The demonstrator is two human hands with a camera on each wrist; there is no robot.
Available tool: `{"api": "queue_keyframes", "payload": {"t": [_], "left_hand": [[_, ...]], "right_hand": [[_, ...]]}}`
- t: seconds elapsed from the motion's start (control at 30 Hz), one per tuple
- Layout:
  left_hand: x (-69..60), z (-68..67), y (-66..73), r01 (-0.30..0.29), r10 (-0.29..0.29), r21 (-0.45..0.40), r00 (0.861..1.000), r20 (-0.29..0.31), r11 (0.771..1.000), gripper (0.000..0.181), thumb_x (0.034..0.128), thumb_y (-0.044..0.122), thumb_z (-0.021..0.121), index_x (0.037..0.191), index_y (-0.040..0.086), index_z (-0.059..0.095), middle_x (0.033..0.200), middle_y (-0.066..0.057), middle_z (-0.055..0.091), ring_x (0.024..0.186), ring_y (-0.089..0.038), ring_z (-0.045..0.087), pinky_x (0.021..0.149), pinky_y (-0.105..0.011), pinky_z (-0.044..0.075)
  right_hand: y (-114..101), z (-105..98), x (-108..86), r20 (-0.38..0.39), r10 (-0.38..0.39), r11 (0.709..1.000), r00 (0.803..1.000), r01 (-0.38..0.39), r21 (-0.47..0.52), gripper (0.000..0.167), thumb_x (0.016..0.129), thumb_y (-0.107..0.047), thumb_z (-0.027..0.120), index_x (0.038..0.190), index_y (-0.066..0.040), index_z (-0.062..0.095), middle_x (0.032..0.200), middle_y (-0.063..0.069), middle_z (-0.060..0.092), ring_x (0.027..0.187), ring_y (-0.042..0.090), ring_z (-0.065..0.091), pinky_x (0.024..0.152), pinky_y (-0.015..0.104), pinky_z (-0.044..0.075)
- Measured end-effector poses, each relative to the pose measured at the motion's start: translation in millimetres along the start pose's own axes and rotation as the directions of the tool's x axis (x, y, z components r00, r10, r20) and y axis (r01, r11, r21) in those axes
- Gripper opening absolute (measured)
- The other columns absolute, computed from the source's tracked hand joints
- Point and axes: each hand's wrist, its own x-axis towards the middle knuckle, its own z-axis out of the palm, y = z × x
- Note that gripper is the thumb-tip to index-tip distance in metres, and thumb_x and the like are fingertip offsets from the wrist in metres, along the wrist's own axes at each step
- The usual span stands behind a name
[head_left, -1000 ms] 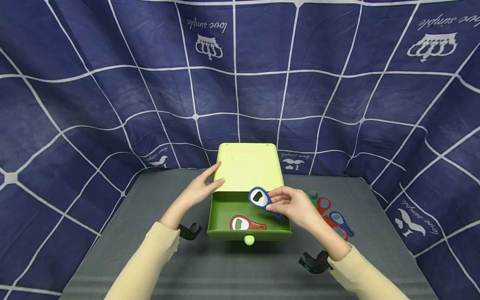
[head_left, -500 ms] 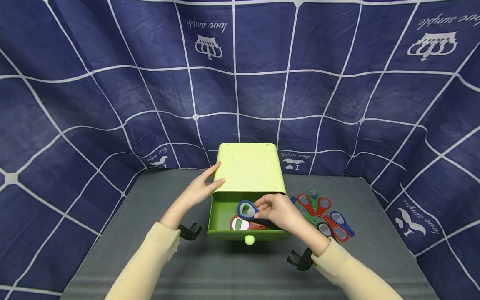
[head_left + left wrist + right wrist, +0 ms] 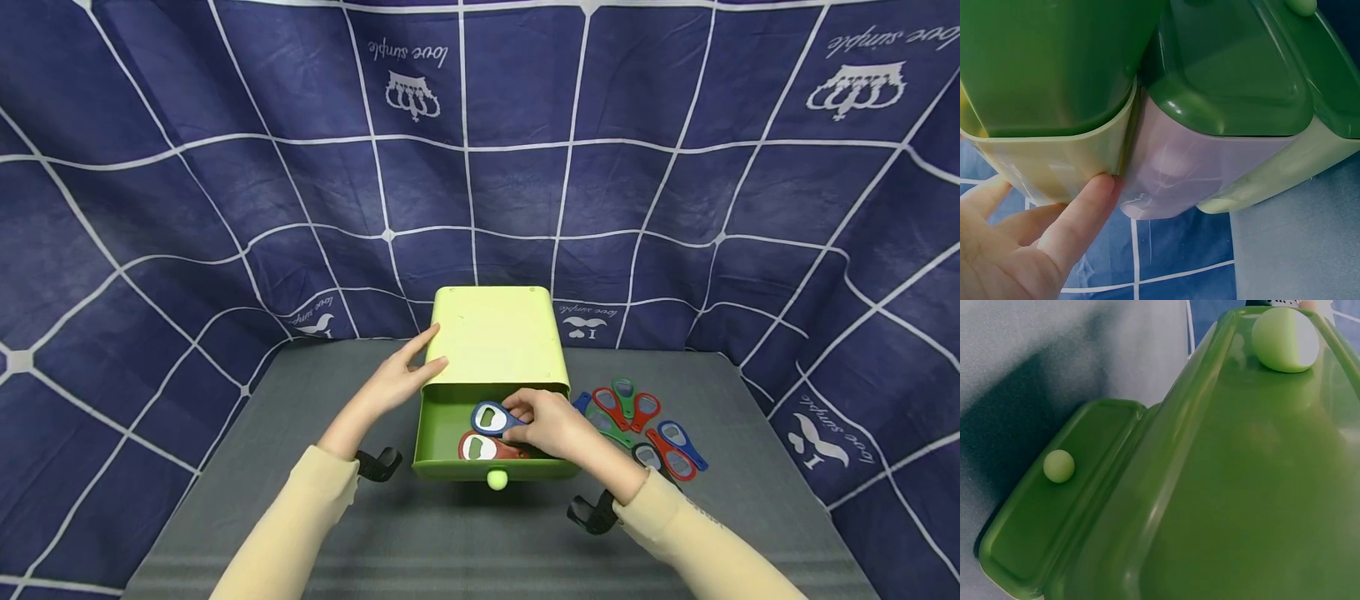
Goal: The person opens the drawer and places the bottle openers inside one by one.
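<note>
A small cabinet with a pale yellow-green top stands on the grey table, its green drawer pulled out. Inside the drawer a red bottle opener lies near the front. Just behind it is a blue bottle opener, whose handle end my right hand pinches between thumb and fingers. My left hand rests with spread fingers against the cabinet's left side and top edge. In the left wrist view, that hand's fingertip touches the cabinet's shell. The right wrist view shows green drawer fronts, not the right hand.
Several red, green, blue and black-rimmed bottle openers lie loosely overlapping right of the cabinet. A round knob sticks out of the drawer front. Another knob sits on a lower drawer. A blue curtain hangs behind the table.
My right hand has carried the blue bottle opener left and down into the drawer, behind the red one. The openers on the right have come into fuller view. My left hand stays in place.
</note>
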Motion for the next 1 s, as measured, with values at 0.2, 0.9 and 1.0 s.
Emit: {"api": "queue_keyframes", "payload": {"t": [0.2, 0.9, 1.0], "left_hand": [[0.3, 0.2, -0.8, -0.016, 0.016, -0.002, 1.0, 0.008, 1.0, 0.07, 0.1006, 0.039, 0.055, 0.159, 0.02, 0.021, 0.163, -0.017, 0.02, 0.129, -0.043, 0.052, 0.106, -0.052, 0.044], [0.6, -0.9, -0.9, -0.008, 0.008, -0.011, 1.0, 0.012, 1.0, 0.071, 0.0998, 0.04, 0.056, 0.159, 0.023, 0.021, 0.163, -0.015, 0.021, 0.129, -0.042, 0.052, 0.105, -0.052, 0.046], [0.4, -0.8, -0.4, -0.014, 0.014, -0.004, 1.0, 0.012, 1.0, 0.071, 0.1004, 0.039, 0.056, 0.159, 0.021, 0.021, 0.163, -0.017, 0.02, 0.129, -0.043, 0.052, 0.105, -0.052, 0.045]], "right_hand": [[0, -2, -3.0, 0.016, -0.015, 0.999, 1.0, 0.016, -0.034, 0.037, 0.081, -0.016, 0.081, 0.116, -0.007, 0.07, 0.106, 0.004, 0.07, 0.099, 0.02, 0.065, 0.087, 0.037, 0.055], [21, -49, -36.2, -0.128, -0.121, 0.942, 0.984, 0.154, 0.297, 0.03, 0.094, -0.021, 0.068, 0.116, 0.0, 0.068, 0.108, 0.02, 0.072, 0.095, 0.033, 0.07, 0.08, 0.034, 0.059], [31, -58, -37.8, -0.159, -0.092, 0.937, 0.983, 0.14, 0.322, 0.031, 0.095, -0.02, 0.067, 0.117, 0.001, 0.067, 0.109, 0.022, 0.071, 0.095, 0.029, 0.071, 0.08, 0.03, 0.059]]}}
